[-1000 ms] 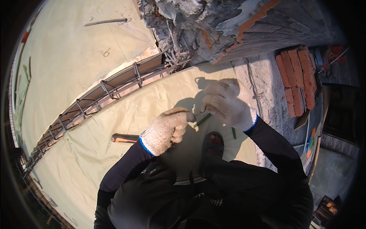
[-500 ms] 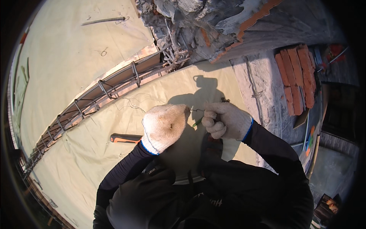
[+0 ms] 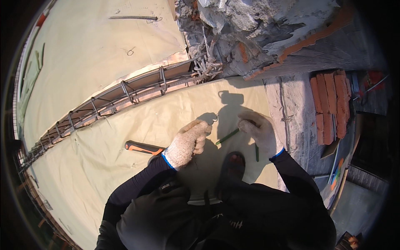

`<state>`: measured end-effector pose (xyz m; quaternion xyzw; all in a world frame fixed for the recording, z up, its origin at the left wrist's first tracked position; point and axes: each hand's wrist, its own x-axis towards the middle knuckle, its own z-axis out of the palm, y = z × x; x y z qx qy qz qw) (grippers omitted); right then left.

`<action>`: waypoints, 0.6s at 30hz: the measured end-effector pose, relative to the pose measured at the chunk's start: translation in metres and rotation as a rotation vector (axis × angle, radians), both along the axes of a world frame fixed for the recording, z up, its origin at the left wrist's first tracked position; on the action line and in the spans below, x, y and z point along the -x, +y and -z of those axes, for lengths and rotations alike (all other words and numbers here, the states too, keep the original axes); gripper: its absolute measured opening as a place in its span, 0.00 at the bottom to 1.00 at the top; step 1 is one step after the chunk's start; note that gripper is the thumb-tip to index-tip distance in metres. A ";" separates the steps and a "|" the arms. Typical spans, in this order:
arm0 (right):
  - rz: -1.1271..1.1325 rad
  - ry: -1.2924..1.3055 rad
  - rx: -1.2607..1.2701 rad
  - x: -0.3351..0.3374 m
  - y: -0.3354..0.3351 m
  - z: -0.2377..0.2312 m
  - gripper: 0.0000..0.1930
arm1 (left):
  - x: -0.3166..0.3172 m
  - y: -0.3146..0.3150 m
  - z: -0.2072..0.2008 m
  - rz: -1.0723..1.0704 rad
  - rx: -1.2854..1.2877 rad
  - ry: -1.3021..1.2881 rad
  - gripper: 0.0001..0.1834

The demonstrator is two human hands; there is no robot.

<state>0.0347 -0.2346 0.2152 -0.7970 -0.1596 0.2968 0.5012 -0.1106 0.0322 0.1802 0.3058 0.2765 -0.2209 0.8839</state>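
My left hand [image 3: 189,143], in a white knit glove with a blue cuff, is closed. A short thin wire with a hooked end [image 3: 215,118] shows at its fingertips. Opposite it, apart from the left, my right hand [image 3: 263,132] is closed in a matching glove. Two slim green handles [image 3: 227,137] spread out from behind it, like those of pincers; their joint and head are hidden by the hand. An orange-and-black handle [image 3: 143,147] lies left of my left wrist, its far end hidden by the arm.
Pale yellow sheeting [image 3: 100,154] covers the surface below. A rebar cage [image 3: 96,107] runs along a slot across it. Broken concrete [image 3: 237,33] rises at the far side. Stacked red bricks [image 3: 329,106] stand right. A loose steel rod [image 3: 133,18] lies at the far left.
My hands have moved apart; the wire between them now shows only by the left fingertips. The green handles have come into fuller view. The whole view has shifted slightly.
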 end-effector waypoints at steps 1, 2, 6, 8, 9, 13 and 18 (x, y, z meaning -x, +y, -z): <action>-0.037 0.024 -0.040 0.015 0.017 -0.001 0.14 | 0.002 -0.007 0.002 -0.016 0.071 -0.014 0.12; -0.074 0.050 -0.078 0.030 0.037 -0.005 0.13 | 0.001 -0.017 -0.001 -0.034 0.065 -0.004 0.12; -0.096 0.025 0.000 0.045 0.064 -0.010 0.10 | 0.019 -0.045 0.022 -0.031 -0.330 -0.226 0.14; -0.179 -0.134 -0.014 0.044 0.069 -0.008 0.09 | 0.027 -0.054 0.020 0.127 -0.874 -0.455 0.17; -0.229 -0.140 0.021 0.042 0.069 -0.008 0.09 | 0.029 -0.050 0.006 0.257 -1.088 -0.526 0.19; -0.134 0.100 -0.095 0.027 0.068 0.011 0.12 | 0.048 -0.008 0.005 0.104 -0.966 -0.400 0.31; -0.120 0.210 -0.106 -0.005 0.059 0.018 0.13 | 0.126 0.053 0.059 0.711 -1.907 -0.330 0.32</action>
